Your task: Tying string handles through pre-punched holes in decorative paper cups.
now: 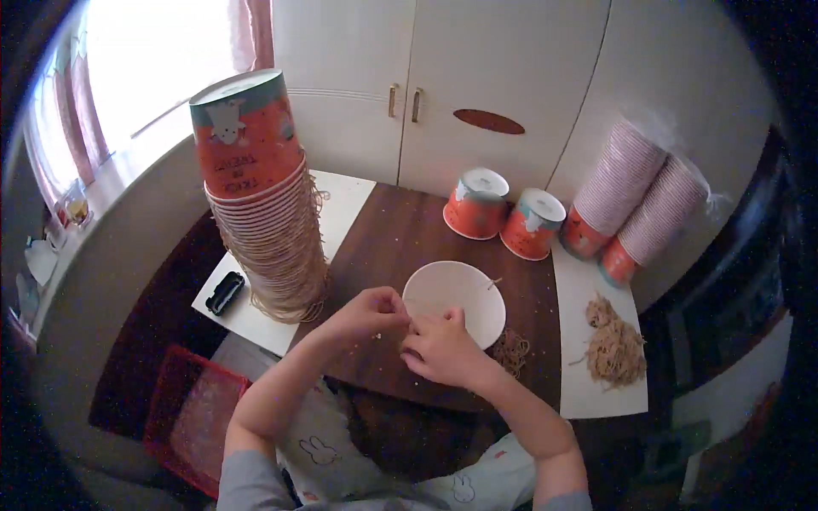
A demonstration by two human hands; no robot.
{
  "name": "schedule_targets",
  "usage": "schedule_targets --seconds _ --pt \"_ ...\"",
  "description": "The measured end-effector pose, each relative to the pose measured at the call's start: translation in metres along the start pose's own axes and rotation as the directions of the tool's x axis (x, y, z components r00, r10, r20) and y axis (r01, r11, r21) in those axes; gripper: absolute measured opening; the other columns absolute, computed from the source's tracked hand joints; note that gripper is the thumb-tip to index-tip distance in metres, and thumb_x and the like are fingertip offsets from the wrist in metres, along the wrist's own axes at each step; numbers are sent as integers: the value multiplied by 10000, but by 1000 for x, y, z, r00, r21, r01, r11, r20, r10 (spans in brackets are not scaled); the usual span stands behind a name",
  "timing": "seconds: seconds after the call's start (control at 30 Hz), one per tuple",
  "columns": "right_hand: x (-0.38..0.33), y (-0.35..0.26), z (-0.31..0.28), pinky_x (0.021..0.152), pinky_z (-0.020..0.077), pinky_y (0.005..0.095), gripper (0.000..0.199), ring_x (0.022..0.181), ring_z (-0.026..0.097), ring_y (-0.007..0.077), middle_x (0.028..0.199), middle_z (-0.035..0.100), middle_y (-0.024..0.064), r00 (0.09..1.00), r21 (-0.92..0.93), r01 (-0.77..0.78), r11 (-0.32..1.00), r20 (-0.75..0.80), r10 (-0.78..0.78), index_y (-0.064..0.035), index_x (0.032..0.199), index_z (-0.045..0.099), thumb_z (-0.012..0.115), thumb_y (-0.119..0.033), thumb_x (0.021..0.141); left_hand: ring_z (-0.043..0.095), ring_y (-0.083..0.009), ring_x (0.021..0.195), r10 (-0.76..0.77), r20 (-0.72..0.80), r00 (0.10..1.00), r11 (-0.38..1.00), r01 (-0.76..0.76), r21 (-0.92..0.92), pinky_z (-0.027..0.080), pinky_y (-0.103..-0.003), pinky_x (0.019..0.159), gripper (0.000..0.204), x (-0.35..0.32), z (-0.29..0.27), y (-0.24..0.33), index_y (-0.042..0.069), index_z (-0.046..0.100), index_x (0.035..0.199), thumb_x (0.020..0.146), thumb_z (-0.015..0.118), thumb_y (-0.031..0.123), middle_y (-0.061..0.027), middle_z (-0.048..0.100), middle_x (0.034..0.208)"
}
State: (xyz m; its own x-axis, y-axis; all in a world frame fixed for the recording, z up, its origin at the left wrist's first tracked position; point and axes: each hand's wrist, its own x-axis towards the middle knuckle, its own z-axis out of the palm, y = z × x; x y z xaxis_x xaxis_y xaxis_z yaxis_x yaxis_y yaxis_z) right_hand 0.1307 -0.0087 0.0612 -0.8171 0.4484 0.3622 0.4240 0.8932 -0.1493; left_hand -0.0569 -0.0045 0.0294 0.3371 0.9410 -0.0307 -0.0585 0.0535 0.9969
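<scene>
My left hand and my right hand meet in front of me, fingers pinched together near each other. What they pinch is too small to make out. Just beyond them a paper bucket shows its white inside, with a short bit of tan cord at its right rim. My right hand overlaps the bucket's near edge in this view. A small bundle of tan paper cord lies on the table beside the bucket.
A tall stack of upside-down orange paper buckets, cords hanging at its sides, stands left by a black case. Two upturned buckets stand at the back, wrapped stacks back right. A cord heap lies right; a red crate sits lower left.
</scene>
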Motion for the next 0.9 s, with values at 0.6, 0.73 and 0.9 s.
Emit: schedule_targets --seconds 0.6,0.73,0.9 --pt "11 17 11 649 427 335 183 658 552 235 706 562 89 953 243 -175 954 -203 226 -47 779 500 635 -113 675 513 -99 766 -27 -104 994 996 35 77 427 -232 659 251 -2 6 3 8 505 870 748 619 196 -52 559 806" --pt "10 19 12 640 423 385 196 667 560 276 701 557 106 935 393 -259 883 -129 331 -48 800 464 611 -115 688 523 -97 738 69 -217 974 978 -23 207 434 -237 651 254 -7 6 4 -2 518 838 723 633 192 -52 563 763" --pt "9 22 14 595 451 266 243 639 554 152 693 562 71 870 496 -412 764 -33 491 -27 782 466 665 -113 671 592 -160 672 121 -110 987 815 -36 579 464 -279 630 189 -10 5 -4 23 598 807 703 613 180 -86 615 719"
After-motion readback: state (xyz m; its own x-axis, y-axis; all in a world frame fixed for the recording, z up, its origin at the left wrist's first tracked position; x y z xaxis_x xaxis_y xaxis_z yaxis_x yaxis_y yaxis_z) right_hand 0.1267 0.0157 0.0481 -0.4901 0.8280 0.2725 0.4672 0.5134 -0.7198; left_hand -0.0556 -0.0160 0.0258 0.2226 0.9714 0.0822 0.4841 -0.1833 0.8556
